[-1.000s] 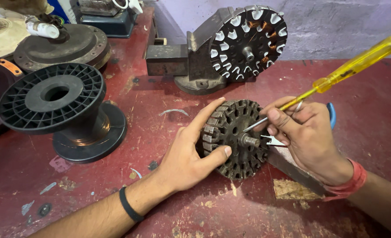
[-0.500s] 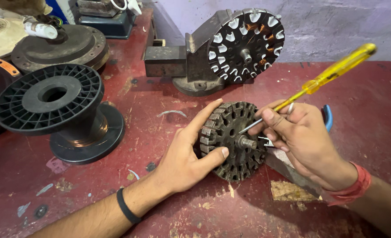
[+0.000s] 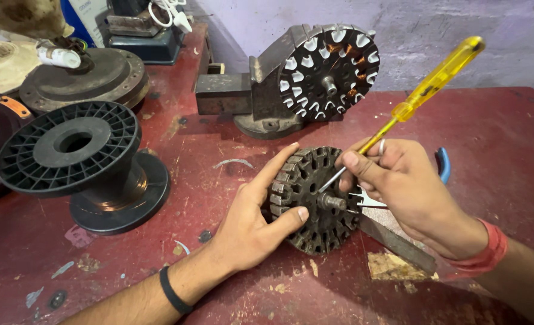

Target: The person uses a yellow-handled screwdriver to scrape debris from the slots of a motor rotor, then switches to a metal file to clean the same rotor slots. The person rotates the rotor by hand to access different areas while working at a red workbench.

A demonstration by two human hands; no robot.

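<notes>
A dark round slotted stator core (image 3: 314, 201) with a short central shaft lies tilted on the red table (image 3: 496, 132). My left hand (image 3: 256, 219) grips its left rim, thumb across the face and index finger along the top edge. My right hand (image 3: 410, 189) holds a screwdriver with a clear yellow handle (image 3: 438, 78); its metal tip rests in the core's slots near the shaft. The same hand also pinches small white slips of paper against the core's right side.
A second stator with white slot liners (image 3: 329, 71) sits clamped in a grey metal holder (image 3: 252, 96) at the back. A black plastic spool (image 3: 83, 162) stands at the left. A blue-handled tool (image 3: 443, 164) and a flat metal file (image 3: 399, 244) lie by my right hand.
The screwdriver handle has swung up and leftwards while its tip stays in the core. Both hands and the core have shifted slightly left in view.
</notes>
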